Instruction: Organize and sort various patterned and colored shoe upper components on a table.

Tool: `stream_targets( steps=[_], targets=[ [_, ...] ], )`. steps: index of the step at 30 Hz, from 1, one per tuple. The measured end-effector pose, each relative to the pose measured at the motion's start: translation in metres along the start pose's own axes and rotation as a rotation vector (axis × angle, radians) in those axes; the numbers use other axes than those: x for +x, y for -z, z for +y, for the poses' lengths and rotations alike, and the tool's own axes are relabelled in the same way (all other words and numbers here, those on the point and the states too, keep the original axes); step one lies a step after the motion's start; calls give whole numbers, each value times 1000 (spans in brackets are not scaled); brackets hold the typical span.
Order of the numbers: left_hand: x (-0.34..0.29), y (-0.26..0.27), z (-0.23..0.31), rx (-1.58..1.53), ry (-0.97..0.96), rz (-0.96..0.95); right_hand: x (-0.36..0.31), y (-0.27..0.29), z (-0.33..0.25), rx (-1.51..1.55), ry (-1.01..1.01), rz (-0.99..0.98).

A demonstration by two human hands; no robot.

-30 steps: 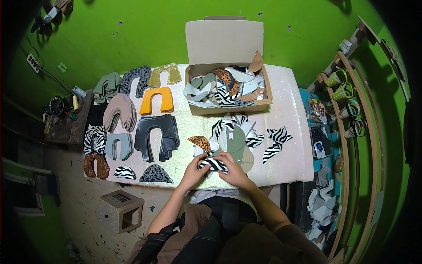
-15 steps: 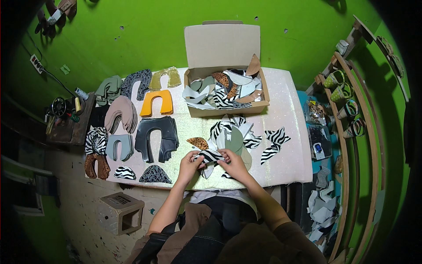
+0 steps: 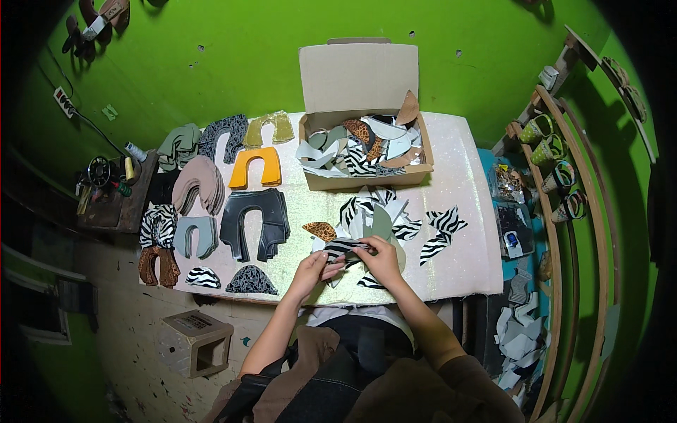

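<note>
A zebra-striped material piece (image 3: 344,247) is stretched between my two hands at the table's near side. My left hand (image 3: 309,273) grips its left end, fingers below the edge. On the right end, my right hand (image 3: 381,262) pinches it with thumb and fingertips. Just beyond lies a loose heap of cut pieces: zebra-striped ones (image 3: 407,229), a green one (image 3: 381,222) and a leopard-print one (image 3: 319,230). Part of the heap is hidden behind my hands. Separate zebra scraps (image 3: 436,247) lie to the right.
Stacks of arch-shaped pieces, including black (image 3: 254,222), orange (image 3: 255,169) and pink (image 3: 197,185) ones, fill the table's left. An open cardboard box (image 3: 367,182) of offcuts stands at the back. A wooden rack (image 3: 599,233) with footwear rises at right; a stool (image 3: 192,343) stands lower left.
The zebra-striped piece has tilted and bowed upward between my hands. My right hand has shifted slightly up, and my left fingers have loosened a little beneath it. The whole view has shifted slightly.
</note>
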State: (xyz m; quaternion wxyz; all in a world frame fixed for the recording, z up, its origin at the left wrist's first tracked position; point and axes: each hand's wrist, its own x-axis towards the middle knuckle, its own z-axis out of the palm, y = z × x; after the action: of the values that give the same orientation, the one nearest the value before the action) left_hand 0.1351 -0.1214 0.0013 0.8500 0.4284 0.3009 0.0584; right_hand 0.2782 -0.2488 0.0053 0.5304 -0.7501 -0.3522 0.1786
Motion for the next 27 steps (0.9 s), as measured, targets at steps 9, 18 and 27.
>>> stream_targets(
  steps=[9, 18, 27],
  targets=[
    [-2, 7, 10, 262, 15, 20, -3, -3, 10, 72, -119, -72],
    [-6, 21, 13, 0, -11, 44, 12, 10, 17, 386, -332, 178],
    [-13, 12, 17, -114, 93, -87, -1, -19, 16, 318, -308, 92]
  ],
)
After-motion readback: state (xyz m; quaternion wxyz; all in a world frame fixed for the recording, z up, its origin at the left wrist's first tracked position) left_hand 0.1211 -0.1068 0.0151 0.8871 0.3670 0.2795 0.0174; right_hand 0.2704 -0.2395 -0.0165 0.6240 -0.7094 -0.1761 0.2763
